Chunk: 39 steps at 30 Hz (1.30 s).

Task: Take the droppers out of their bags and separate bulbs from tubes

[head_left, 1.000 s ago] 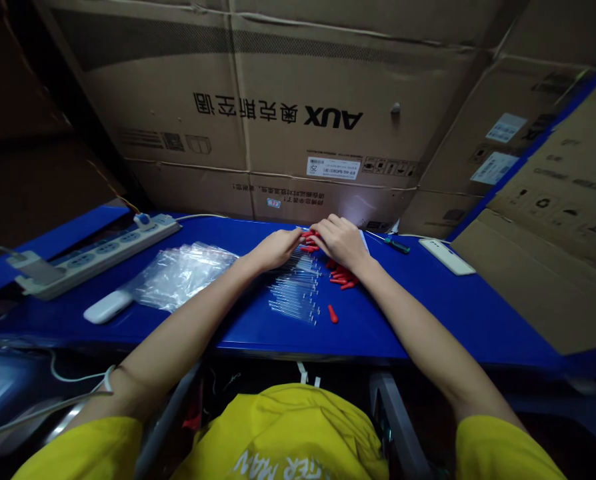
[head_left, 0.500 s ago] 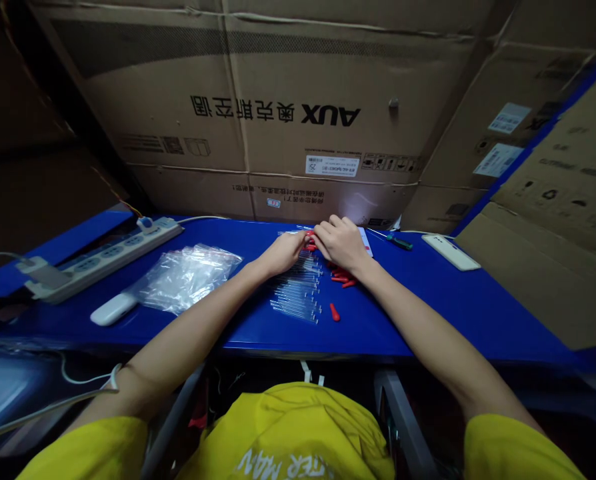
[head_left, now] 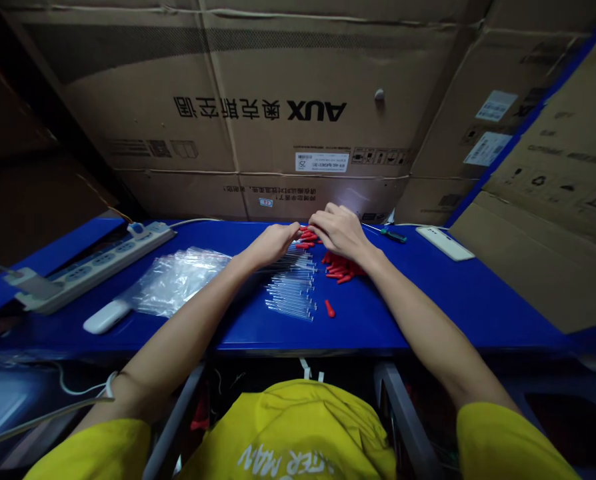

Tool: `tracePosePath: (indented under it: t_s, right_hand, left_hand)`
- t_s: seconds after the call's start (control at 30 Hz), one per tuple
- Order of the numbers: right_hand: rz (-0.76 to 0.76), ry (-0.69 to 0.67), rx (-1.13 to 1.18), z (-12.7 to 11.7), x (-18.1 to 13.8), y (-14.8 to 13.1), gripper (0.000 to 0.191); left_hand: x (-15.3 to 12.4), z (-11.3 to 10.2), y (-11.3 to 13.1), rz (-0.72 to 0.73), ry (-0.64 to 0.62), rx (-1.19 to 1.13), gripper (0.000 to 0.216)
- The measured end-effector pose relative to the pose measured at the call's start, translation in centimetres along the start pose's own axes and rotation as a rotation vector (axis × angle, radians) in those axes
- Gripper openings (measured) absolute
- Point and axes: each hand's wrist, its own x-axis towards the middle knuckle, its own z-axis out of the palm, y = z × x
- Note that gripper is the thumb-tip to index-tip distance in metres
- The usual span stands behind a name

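Note:
A row of several clear thin tubes (head_left: 292,288) lies side by side on the blue table (head_left: 448,300). Small red caps (head_left: 339,268) are heaped to their right, and one red cap (head_left: 329,309) lies alone nearer me. My left hand (head_left: 271,243) rests curled on the far end of the tubes, fingers pinched on a tube. My right hand (head_left: 341,232) is curled over the red caps at the far end, fingertips meeting my left hand; they pinch a red cap there.
A pile of clear plastic bags (head_left: 178,280) lies left of the tubes, with a white oblong device (head_left: 107,315) and a power strip (head_left: 91,265) further left. A green-handled screwdriver (head_left: 393,234) and a white remote-like object (head_left: 445,243) lie at the right. Cardboard boxes (head_left: 288,113) wall the back and right.
Both hands stay together at the far end of the tubes with small finger movements. The camera has tipped slightly, shifting the scene left and up.

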Motion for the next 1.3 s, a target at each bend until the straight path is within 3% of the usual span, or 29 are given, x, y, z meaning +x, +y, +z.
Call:
tracePosePath:
  t_s: [0.17,0.27,0.33,0.43,0.5,0.57,0.73,0.93,1.03,1.3]
  right_hand:
    - [-0.005,-0.015,0.051,-0.3,0.1,0.4,0.034]
    - [0.032,0.015,0.099,-0.8,-0.2,1.3,0.033]
    - [0.149,0.137,0.136,-1.8,-1.2,3.3,0.034]
    - [0.426,0.481,0.121,-3.5,-3.2,7.3,0.041]
    - [0.48,0.537,0.118,-3.7,-4.1,9.0,0.037]
    - [0.388,0.391,0.195,-3.1,-4.2,9.1,0.034]
    - [0.25,0.001,0.295,-0.4,-3.0,6.0,0.028]
    - [0.217,-0.256,0.209,1.1,-3.3,4.7,0.016]
    - [0.215,-0.333,0.154,1.6,-3.4,4.3,0.014]
    - [0.302,-0.386,0.042,1.7,-3.0,3.1,0.019]
  left_hand:
    - [0.6,0.2,0.9,0.027,-0.017,-0.036,0.034]
    - [0.2,0.3,-0.2,0.017,-0.013,-0.034,0.035]
    - [-0.5,-0.4,-2.1,-0.04,0.001,-0.013,0.034]
    - [-1.7,-2.1,-5.0,-0.17,0.075,-0.003,0.032]
    - [-1.7,-2.8,-5.4,-0.203,0.171,-0.002,0.035]
    - [-1.1,-2.8,-4.2,-0.138,0.164,-0.013,0.038]
    - [0.4,-0.3,0.2,0.05,-0.065,0.007,0.036]
    - [-0.8,0.2,-0.2,0.083,-0.132,-0.008,0.034]
    - [-1.1,-0.1,-0.8,0.072,-0.153,-0.003,0.028]
    - [-1.3,0.2,-0.8,0.084,-0.173,-0.039,0.022]
